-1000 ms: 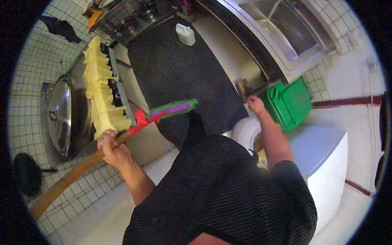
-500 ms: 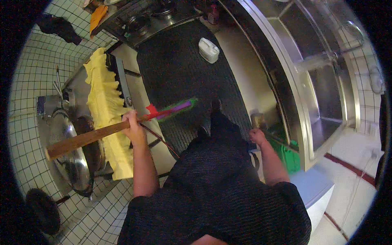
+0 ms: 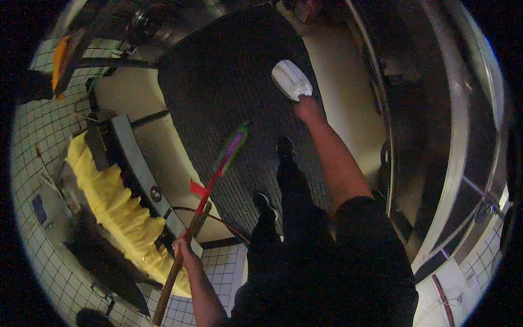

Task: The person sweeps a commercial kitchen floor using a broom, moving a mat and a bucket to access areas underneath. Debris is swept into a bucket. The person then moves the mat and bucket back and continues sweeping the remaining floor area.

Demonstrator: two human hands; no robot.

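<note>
My left hand [image 3: 185, 246] is closed around a long wooden stick [image 3: 168, 286] held on a slant. Its far part is red, with a small red flap, and its tip is purple with a green fringe. At the end of my outstretched arm, my right hand [image 3: 309, 110] grips the narrow end of a white plastic jug [image 3: 289, 77]. My fingers there are partly hidden by the jug. The jug is over a black ribbed mat [image 3: 212, 82], ahead of my feet; whether it touches the mat I cannot tell.
A yellow cloth [image 3: 122, 220] drapes along a metal-edged counter [image 3: 143, 169] at my left. Dark pans and white tiled wall [image 3: 32, 141] lie beyond it. A steel-framed unit [image 3: 457, 141] runs along my right. An orange cloth [image 3: 60, 62] hangs at the upper left.
My right hand has reached forward from beside my leg and taken hold of the white jug, which has turned. The stick has swung steeper, its near end now lower.
</note>
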